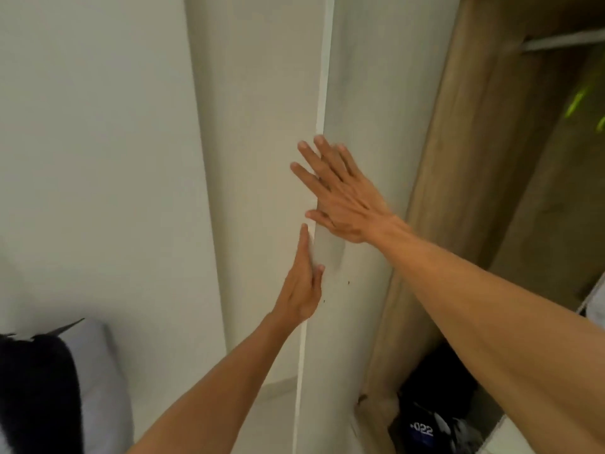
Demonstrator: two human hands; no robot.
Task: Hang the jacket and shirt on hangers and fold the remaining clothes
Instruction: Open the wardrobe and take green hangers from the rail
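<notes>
- Head view: my right hand (343,198) lies flat on the white wardrobe door (376,86), fingers straight and spread, the palm against the panel and holding nothing.
- My left hand (302,290) sits lower, just below the right one, at the door's left edge. Its fingers are straight and point upward along that edge, and the thumb rests on the door's face. It grips nothing that I can see.
- The two hands are close but not touching.
- Right of the door the wardrobe stands open: a wooden side wall (458,191) and, high in the corner, a grey rail (563,42). A green thing (576,103) shows below the rail, too blurred to name.
- At the wardrobe's bottom lies a dark cloth (422,430) with white figures printed on it; I cannot tell which piece it is.
- In the lower left corner, well apart from both hands, a black garment (36,394) lies against a pale grey cushion (98,371). Whether it is the jacket I cannot tell.
- Left of the door runs a plain white wall (91,126).
</notes>
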